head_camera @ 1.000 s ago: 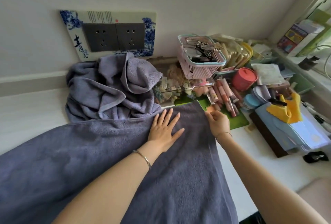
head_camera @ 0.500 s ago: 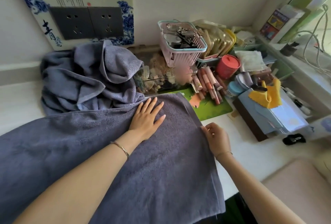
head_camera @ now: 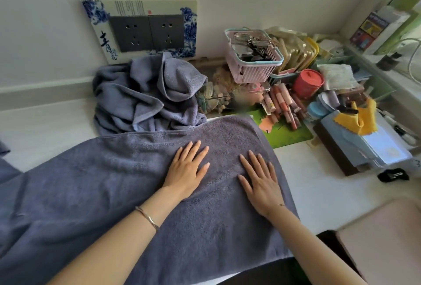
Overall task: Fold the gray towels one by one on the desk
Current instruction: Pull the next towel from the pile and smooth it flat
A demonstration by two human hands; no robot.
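Observation:
A large gray towel (head_camera: 95,189) lies spread across the white desk (head_camera: 319,184), its near edge hanging over the front. My left hand (head_camera: 186,168) rests flat on it with straight fingers, near the towel's far right part. My right hand (head_camera: 262,182) lies flat beside it, palm down, close to the towel's right edge. Behind them a second gray towel (head_camera: 145,97) sits crumpled in a heap against the wall.
Right of the heap stand a pink basket (head_camera: 252,59), a red jar (head_camera: 307,84), a row of lipsticks (head_camera: 282,104) on a green mat (head_camera: 289,134), and a blue tissue box (head_camera: 369,145) with a yellow cloth. A socket panel (head_camera: 145,31) is on the wall.
My right hand let go of the towel's right edge and now lies flat on the towel. My left hand stayed flat on it.

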